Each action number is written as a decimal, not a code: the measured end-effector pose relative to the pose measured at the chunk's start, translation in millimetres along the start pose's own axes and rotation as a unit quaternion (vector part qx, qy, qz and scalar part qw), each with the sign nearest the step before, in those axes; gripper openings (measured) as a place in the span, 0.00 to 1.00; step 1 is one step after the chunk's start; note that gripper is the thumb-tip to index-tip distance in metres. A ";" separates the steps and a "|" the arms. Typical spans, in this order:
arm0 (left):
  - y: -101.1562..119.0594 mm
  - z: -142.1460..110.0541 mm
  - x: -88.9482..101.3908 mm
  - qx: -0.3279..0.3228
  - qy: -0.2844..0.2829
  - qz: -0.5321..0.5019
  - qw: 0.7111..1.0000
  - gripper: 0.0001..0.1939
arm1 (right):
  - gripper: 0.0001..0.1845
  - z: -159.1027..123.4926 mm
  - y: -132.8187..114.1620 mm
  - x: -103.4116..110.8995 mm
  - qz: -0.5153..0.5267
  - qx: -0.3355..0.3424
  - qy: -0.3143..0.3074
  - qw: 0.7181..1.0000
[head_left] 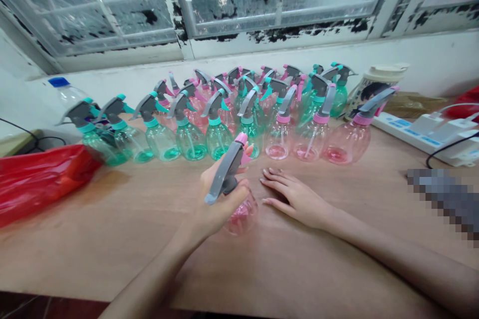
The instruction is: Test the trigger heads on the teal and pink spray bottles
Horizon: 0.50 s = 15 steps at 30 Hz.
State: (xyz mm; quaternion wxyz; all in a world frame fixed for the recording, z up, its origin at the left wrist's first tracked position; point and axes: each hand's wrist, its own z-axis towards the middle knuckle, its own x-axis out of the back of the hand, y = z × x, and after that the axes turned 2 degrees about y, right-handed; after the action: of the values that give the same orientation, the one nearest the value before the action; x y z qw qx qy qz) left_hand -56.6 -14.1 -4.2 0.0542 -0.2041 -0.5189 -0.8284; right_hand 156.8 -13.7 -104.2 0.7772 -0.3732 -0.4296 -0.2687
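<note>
In front of me my left hand is wrapped around the neck of a pink spray bottle, below its grey trigger head with a pink nozzle. The bottle's clear pink body shows under my palm, and part of its neck is hidden by my fingers. To its right my right hand rests flat on the table with the fingers spread, holding nothing. Just beyond both hands stands a row of spray bottles, among them a green spray bottle and another pink spray bottle.
More spray bottles crowd behind the front row, against the wall. A red plastic bag lies at the left, near a blue-capped bottle. On the right are a printed cup, a white power strip with plugs, and a blurred-out dark object.
</note>
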 end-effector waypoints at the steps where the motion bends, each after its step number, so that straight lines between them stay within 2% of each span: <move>1: 0.4 -0.7 0.0 0.005 0.002 0.004 1.000 0.26 | 0.27 -0.1 0.1 -0.2 -0.001 0.000 0.000 1.000; 6: 4.5 -2.2 -1.1 0.030 0.018 0.021 0.999 0.22 | 0.27 -0.3 1.0 -0.9 0.002 -0.001 0.002 1.000; 10: 5.2 1.5 1.3 0.003 -0.013 -0.007 1.000 0.21 | 0.27 -0.5 1.0 -1.1 0.006 -0.003 0.005 1.000; 15: 1.1 3.0 8.2 -0.014 -0.042 -0.032 0.998 0.14 | 0.28 -0.2 1.0 -0.9 0.003 -0.004 0.000 1.000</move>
State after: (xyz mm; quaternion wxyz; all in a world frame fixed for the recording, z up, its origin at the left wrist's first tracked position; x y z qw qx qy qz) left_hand -62.9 -11.0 1.1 0.0023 -0.2227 -0.5150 -0.8277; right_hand 157.2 -13.1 -105.4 0.7762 -0.3780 -0.4275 -0.2679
